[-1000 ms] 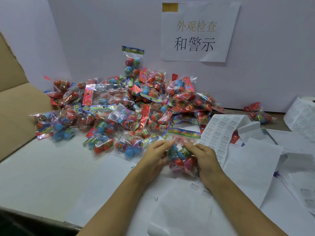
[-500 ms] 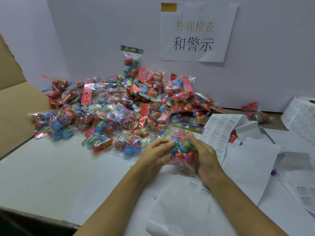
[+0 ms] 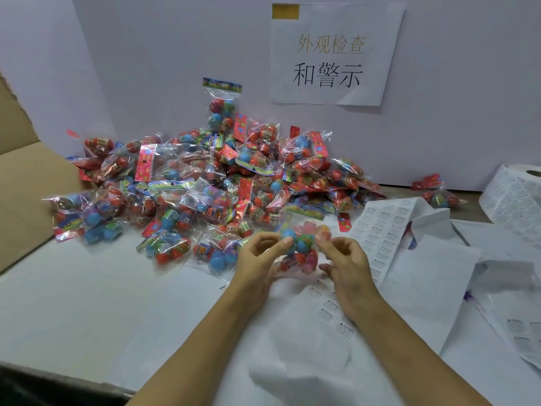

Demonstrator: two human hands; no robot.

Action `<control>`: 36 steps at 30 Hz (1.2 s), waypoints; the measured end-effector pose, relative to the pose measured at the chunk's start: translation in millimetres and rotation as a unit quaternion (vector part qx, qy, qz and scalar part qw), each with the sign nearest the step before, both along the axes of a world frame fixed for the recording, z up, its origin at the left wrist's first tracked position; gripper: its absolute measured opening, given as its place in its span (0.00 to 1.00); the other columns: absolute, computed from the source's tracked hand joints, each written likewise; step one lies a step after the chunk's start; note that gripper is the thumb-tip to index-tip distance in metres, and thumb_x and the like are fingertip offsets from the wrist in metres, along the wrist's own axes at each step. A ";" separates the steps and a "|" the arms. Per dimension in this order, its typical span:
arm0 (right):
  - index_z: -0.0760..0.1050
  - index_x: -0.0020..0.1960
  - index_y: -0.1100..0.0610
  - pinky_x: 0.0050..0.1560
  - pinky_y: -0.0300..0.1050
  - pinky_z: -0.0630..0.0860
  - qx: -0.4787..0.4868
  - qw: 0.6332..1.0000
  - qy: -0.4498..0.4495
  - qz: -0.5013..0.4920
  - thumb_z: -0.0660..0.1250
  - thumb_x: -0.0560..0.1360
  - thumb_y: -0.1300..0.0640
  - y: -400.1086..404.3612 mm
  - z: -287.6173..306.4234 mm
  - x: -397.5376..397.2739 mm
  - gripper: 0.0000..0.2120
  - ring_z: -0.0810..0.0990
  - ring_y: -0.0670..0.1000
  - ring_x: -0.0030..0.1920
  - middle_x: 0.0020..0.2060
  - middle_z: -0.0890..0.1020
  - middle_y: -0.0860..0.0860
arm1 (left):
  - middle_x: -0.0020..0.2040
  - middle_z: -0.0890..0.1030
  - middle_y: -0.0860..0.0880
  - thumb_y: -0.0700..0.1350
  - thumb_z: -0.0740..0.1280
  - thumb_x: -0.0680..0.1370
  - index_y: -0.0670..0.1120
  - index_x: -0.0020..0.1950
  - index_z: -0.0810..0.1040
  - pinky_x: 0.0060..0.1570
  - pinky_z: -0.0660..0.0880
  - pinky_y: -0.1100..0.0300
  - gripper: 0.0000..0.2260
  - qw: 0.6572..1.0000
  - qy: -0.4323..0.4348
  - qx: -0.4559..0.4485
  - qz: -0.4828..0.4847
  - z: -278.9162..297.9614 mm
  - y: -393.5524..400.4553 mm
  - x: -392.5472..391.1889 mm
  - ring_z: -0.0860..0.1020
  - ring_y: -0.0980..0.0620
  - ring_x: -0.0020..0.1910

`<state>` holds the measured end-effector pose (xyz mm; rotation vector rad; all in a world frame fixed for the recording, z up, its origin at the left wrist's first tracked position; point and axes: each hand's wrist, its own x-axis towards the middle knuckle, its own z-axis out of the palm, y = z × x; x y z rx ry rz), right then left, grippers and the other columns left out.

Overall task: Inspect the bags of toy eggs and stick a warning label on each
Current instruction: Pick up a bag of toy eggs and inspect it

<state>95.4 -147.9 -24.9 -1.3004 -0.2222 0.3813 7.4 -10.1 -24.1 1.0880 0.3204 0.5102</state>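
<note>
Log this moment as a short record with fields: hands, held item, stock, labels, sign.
left hand: grips the held bag's left side
right hand: grips its right side
held bag of toy eggs: raised between both hands, blurred
pile of bags: heaped against the back wall
label sheet: flat, right of the hands
label roll: far right
paper sign: on the wall

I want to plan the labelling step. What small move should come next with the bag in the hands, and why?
Probably free the right hand and peel one label from the label sheet beside it: both hands hold the bag, and no label shows on it.
</note>
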 end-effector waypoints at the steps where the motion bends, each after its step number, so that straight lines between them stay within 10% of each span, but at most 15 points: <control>1: 0.74 0.49 0.57 0.44 0.48 0.76 -0.011 1.000 -0.022 0.003 0.78 0.61 0.44 -0.5 -1.0 -0.1 0.25 0.80 0.52 0.43 0.42 0.79 0.50 | 0.46 0.84 0.41 0.42 0.80 0.68 0.44 0.44 0.83 0.46 0.83 0.45 0.10 1.000 -0.010 0.007 0.011 -0.1 0.1 0.4 0.84 0.42 0.48; 10: 0.79 0.58 0.58 0.45 0.42 0.78 -0.012 0.990 -0.109 0.093 0.79 0.69 0.52 -0.4 -1.9 -10.0 0.21 0.84 0.53 0.48 0.49 0.85 0.57 | 0.42 0.85 0.41 0.49 0.71 0.75 0.43 0.41 0.86 0.43 0.81 0.55 0.11 0.998 -0.044 0.036 -0.034 6.6 -1.4 -4.2 0.84 0.46 0.42; 15: 0.83 0.55 0.58 0.43 0.43 0.80 0.022 0.996 -0.024 0.080 0.72 0.76 0.60 -0.9 -0.2 -3.6 0.08 0.82 0.52 0.43 0.47 0.85 0.58 | 0.41 0.85 0.50 0.45 0.77 0.76 0.52 0.42 0.84 0.41 0.78 0.61 0.05 0.973 0.011 0.207 0.098 -6.0 2.1 -1.4 0.81 0.53 0.41; 19: 0.79 0.61 0.58 0.44 0.46 0.82 0.018 0.996 -0.002 0.092 0.76 0.72 0.56 -0.4 -0.1 -1.5 0.19 0.85 0.52 0.43 0.51 0.86 0.57 | 0.53 0.85 0.42 0.53 0.77 0.73 0.43 0.56 0.83 0.50 0.83 0.49 0.18 0.991 0.030 0.119 0.048 -2.3 0.8 0.1 0.85 0.44 0.53; 27: 0.84 0.55 0.57 0.58 0.63 0.80 0.001 0.995 -0.021 0.101 0.74 0.67 0.36 5.0 -2.4 -2.7 0.28 0.84 0.66 0.55 0.52 0.86 0.61 | 0.41 0.85 0.46 0.44 0.77 0.72 0.50 0.37 0.85 0.39 0.81 0.53 0.05 0.997 0.013 0.053 -0.046 3.5 -3.5 -1.7 0.84 0.48 0.42; 36: 0.85 0.54 0.52 0.59 0.61 0.81 0.007 0.994 -0.022 0.106 0.70 0.77 0.53 3.5 -4.3 -0.6 0.08 0.84 0.59 0.56 0.51 0.86 0.56 | 0.41 0.83 0.49 0.36 0.73 0.74 0.45 0.40 0.83 0.45 0.75 0.52 0.05 0.998 0.050 0.032 -0.036 2.2 0.1 0.8 0.81 0.49 0.46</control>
